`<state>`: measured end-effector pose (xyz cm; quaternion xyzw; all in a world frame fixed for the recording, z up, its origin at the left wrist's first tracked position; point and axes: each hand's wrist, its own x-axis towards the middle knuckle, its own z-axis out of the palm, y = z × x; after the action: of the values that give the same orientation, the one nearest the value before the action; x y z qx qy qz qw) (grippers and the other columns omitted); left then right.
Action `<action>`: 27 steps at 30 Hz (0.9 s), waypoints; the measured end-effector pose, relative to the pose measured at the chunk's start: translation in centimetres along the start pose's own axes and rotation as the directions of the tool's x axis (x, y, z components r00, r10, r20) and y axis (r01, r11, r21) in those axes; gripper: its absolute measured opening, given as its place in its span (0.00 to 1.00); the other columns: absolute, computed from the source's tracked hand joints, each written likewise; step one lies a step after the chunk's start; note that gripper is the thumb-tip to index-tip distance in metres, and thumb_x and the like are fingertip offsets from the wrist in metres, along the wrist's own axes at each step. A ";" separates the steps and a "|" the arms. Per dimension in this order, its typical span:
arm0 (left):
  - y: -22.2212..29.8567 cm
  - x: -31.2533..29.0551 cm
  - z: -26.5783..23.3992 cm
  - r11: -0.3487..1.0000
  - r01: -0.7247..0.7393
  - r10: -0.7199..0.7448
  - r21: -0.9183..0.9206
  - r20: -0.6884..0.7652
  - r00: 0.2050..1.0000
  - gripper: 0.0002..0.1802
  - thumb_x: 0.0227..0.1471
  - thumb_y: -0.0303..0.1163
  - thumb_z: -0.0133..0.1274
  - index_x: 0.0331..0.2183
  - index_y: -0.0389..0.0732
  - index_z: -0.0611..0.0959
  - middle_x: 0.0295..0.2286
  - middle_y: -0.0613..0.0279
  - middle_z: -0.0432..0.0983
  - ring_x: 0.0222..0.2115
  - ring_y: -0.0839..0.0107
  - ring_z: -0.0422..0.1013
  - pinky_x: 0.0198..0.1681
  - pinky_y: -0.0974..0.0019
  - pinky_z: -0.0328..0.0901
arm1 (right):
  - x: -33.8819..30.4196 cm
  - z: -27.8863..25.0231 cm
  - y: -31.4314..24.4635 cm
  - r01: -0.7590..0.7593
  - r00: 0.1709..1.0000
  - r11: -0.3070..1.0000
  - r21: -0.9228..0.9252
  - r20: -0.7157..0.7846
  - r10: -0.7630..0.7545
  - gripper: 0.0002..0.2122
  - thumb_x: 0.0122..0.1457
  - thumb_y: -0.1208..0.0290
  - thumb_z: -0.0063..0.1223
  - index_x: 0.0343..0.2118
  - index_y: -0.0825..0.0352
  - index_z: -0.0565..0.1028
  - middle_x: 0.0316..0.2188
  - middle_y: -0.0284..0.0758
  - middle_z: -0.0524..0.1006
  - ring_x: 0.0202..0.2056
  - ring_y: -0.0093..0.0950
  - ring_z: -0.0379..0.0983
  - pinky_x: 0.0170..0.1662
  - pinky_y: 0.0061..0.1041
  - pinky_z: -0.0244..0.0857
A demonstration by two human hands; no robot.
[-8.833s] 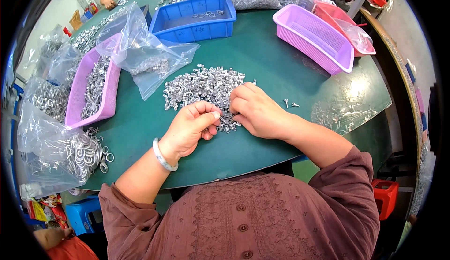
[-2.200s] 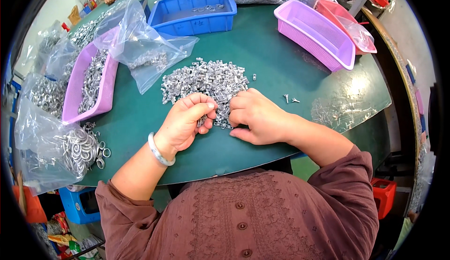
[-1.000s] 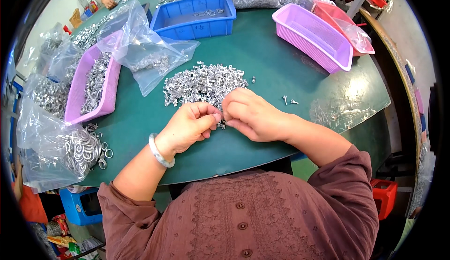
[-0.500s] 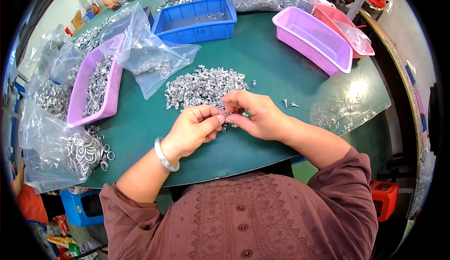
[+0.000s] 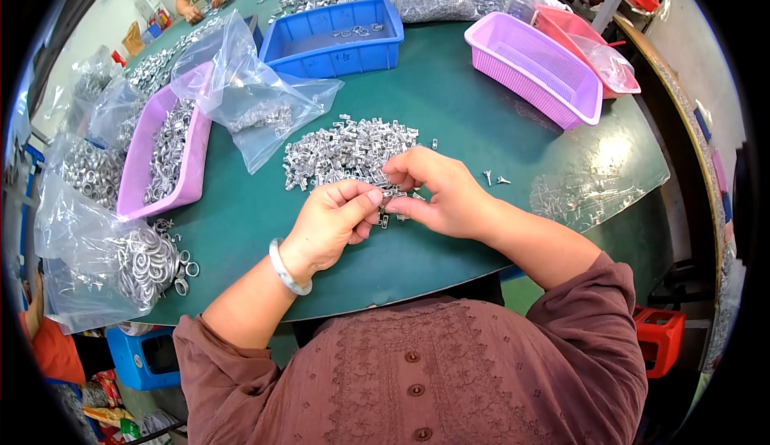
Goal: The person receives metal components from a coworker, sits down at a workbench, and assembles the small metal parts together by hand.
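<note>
My left hand [image 5: 341, 216], with a pale bangle [image 5: 287, 269] on the wrist, pinches a small silvery metal fitting [image 5: 388, 194] between thumb and forefinger. Close against it, my right hand [image 5: 441, 192] is curved, its thumb and forefinger apart on either side of the fitting's end. Whether the right fingertips touch it is hard to see. Just beyond both hands spreads a heap of small rectangular metal fittings [image 5: 345, 148]. Several more lie under and between my fingers, partly hidden.
Left are a purple basket of metal parts [image 5: 196, 164], a clear bag [image 5: 265, 136] and spilled metal rings [image 5: 148, 264]. A blue tray [image 5: 333, 64] stands behind the heap, a purple basket [image 5: 537, 80] at right. Two small pieces [image 5: 495, 178] lie right. Another person's hands [image 5: 208, 4] work far left.
My right forefinger has lifted slightly away from the thumb, widening the gap between them. My left hand keeps its pinch in nearly the same place.
</note>
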<state>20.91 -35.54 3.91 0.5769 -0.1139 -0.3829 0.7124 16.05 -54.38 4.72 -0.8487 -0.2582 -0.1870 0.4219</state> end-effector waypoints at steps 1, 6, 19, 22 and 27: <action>0.0 0.2 -0.1 1.000 -0.002 0.002 0.002 0.000 1.000 0.07 0.50 0.32 0.51 0.29 0.39 0.78 0.19 0.69 0.70 0.16 0.84 0.62 0.16 0.82 0.55 | 0.1 -0.2 0.4 -0.029 1.000 0.999 0.022 0.011 0.028 0.14 0.44 0.76 0.57 0.35 0.68 0.68 0.24 0.36 0.70 0.26 0.31 0.69 0.28 0.25 0.64; -0.1 0.1 -0.1 0.999 -0.034 0.034 0.003 -0.016 0.999 0.06 0.49 0.32 0.52 0.28 0.40 0.78 0.17 0.70 0.70 0.14 0.85 0.62 0.15 0.82 0.54 | -0.3 0.0 0.7 -0.102 0.995 0.987 0.128 0.034 0.098 0.08 0.45 0.74 0.57 0.29 0.67 0.71 0.23 0.34 0.70 0.23 0.26 0.68 0.25 0.21 0.62; 0.1 -0.2 0.5 0.984 -0.161 0.162 0.073 -0.017 0.987 0.08 0.48 0.26 0.52 0.34 0.38 0.78 0.22 0.70 0.72 0.17 0.86 0.61 0.19 0.83 0.57 | -0.1 -0.2 0.6 -0.099 0.994 0.989 0.107 0.047 0.095 0.04 0.45 0.80 0.54 0.25 0.68 0.72 0.24 0.33 0.72 0.28 0.26 0.69 0.29 0.22 0.62; 0.0 -0.1 0.4 0.981 -0.178 0.178 0.073 -0.002 0.984 0.08 0.48 0.26 0.52 0.34 0.38 0.78 0.23 0.70 0.72 0.17 0.86 0.62 0.19 0.83 0.57 | 0.0 0.0 0.8 -0.044 0.999 0.993 0.110 0.005 0.044 0.05 0.44 0.80 0.55 0.25 0.68 0.71 0.24 0.34 0.72 0.27 0.28 0.69 0.27 0.23 0.62; -0.2 0.0 0.2 0.980 -0.184 0.185 0.079 -0.009 0.983 0.08 0.48 0.26 0.52 0.34 0.38 0.78 0.22 0.71 0.71 0.17 0.86 0.61 0.19 0.83 0.56 | -0.1 -0.2 0.8 -0.050 0.999 0.993 0.110 0.015 0.049 0.06 0.43 0.81 0.55 0.25 0.68 0.71 0.24 0.33 0.72 0.28 0.27 0.69 0.30 0.22 0.63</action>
<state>20.77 -35.71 3.81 0.5943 -0.1759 -0.3058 0.7227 16.47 -54.94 4.27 -0.8315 -0.2494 -0.1569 0.4710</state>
